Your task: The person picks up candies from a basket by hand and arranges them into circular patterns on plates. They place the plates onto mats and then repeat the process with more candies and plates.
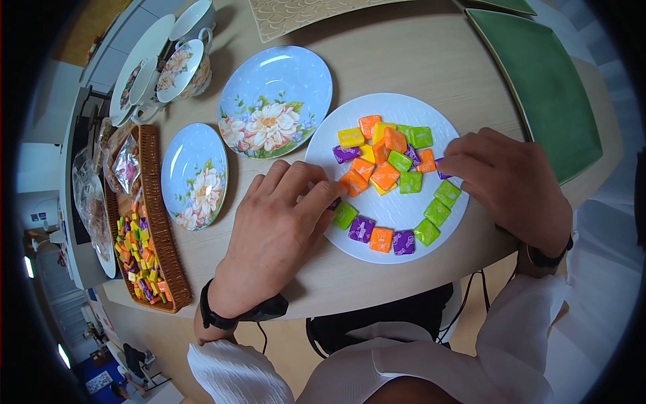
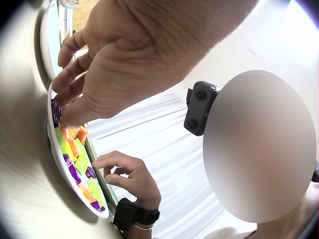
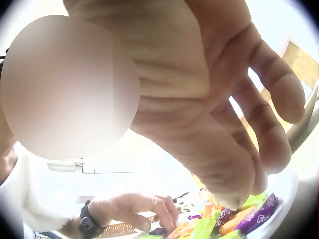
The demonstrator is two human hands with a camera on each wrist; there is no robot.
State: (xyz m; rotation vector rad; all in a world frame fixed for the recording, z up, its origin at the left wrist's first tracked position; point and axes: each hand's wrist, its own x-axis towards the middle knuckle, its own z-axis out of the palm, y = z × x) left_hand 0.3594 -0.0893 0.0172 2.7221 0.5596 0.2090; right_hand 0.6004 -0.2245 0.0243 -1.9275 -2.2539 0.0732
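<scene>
My left hand (image 1: 276, 215) reaches over the left rim of the white plate (image 1: 377, 258). Thumb and forefinger pinch a purple wrapped candy (image 2: 56, 112) at that rim. Across the plate, my right hand (image 1: 505, 185) has its fingertips at another purple candy (image 1: 442, 170), which they partly cover. Its fingers are loosely bent and spread in the right wrist view. Orange, yellow, green and purple candies (image 1: 385, 175) are heaped on the plate's upper middle. A curved row of green, purple and orange candies (image 1: 381, 239) follows the near rim.
Two blue floral plates (image 1: 276, 101) lie to the left. A wicker basket (image 1: 165, 236) holds many loose candies and clear bags (image 1: 128, 165). Floral cups (image 1: 182, 71) stand at the back left. A green rectangular dish (image 1: 545, 94) is at right, a beige textured tray (image 1: 296, 17) at the back.
</scene>
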